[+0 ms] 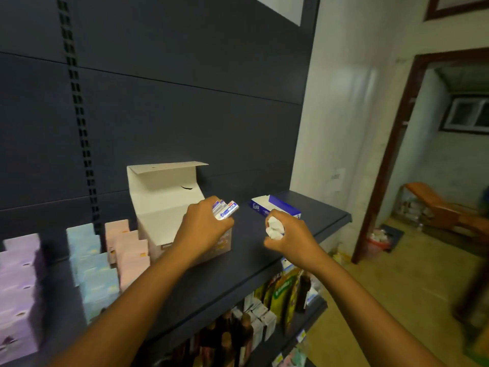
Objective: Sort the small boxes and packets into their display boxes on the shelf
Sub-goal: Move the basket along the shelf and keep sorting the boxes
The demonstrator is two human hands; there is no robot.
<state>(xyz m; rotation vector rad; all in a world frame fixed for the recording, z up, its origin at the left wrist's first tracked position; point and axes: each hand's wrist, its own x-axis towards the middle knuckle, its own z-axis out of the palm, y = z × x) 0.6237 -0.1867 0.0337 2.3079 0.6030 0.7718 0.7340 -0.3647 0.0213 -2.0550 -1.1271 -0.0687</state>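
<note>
Left hand (203, 223) at frame centre, fingers curled round a fistful of small blue-white packets (226, 210) over the open white display box (169, 207); right hand (284, 231) clutches crumpled white packets (275, 229): light, slippery, probably best gripped across flat faces.

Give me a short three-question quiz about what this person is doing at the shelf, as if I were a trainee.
1. True or false: the left hand grips several small blue-and-white packets.
2. Which display box is nearer the right hand? A) the open white display box B) the blue display box C) a purple box
3. Fill in: the right hand grips something crumpled and ____ in colour.

Key:
1. True.
2. B; the blue box lies on the dark shelf just behind that hand.
3. White; what the thing is cannot be told.
</note>
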